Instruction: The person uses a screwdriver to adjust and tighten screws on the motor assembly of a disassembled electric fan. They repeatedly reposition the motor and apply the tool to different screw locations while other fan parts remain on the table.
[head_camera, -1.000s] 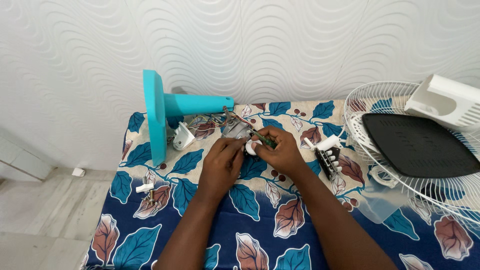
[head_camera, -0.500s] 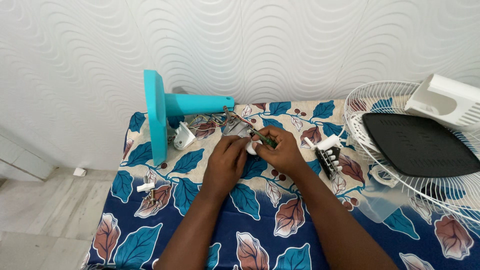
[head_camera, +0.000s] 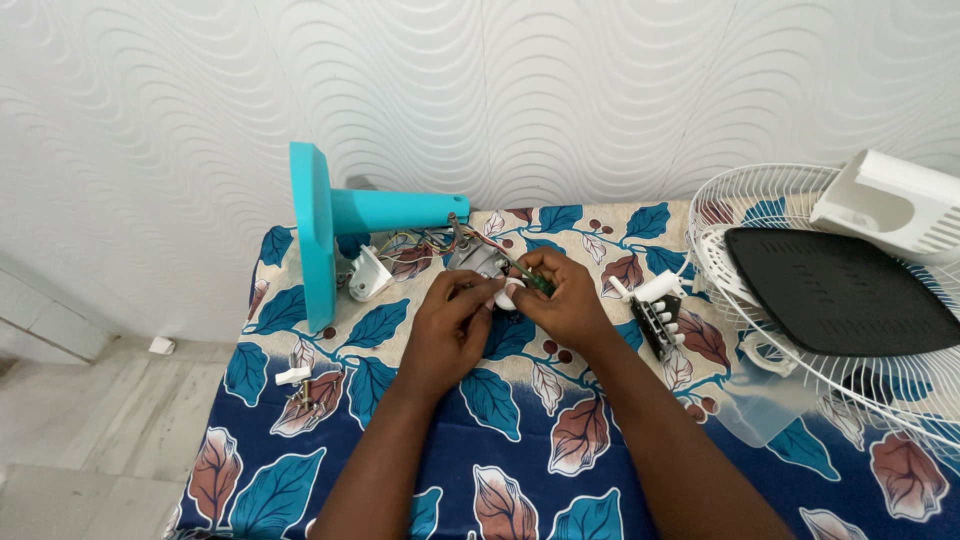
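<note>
- While both hands meet just in front of the turquoise fan stand (head_camera: 340, 220), they share one small job: the left hand (head_camera: 455, 325) pinches a small white knob (head_camera: 507, 294) with its fingertips, and the right hand (head_camera: 560, 300) is closed around a thin green-handled tool (head_camera: 530, 277) that touches the same part.
- Just beyond the fingers, near the stand's tube, sits a grey switch unit (head_camera: 475, 260) with coloured wires (head_camera: 410, 243).
- Right of the stand, past the hands, lies a black push-button block (head_camera: 655, 320) with white keys.
- Farther right of the stand rests a white wire fan guard (head_camera: 800, 300) carrying a black panel (head_camera: 840, 290).
- All lie on the counter (head_camera: 520, 460), covered in leaf-print cloth.
</note>
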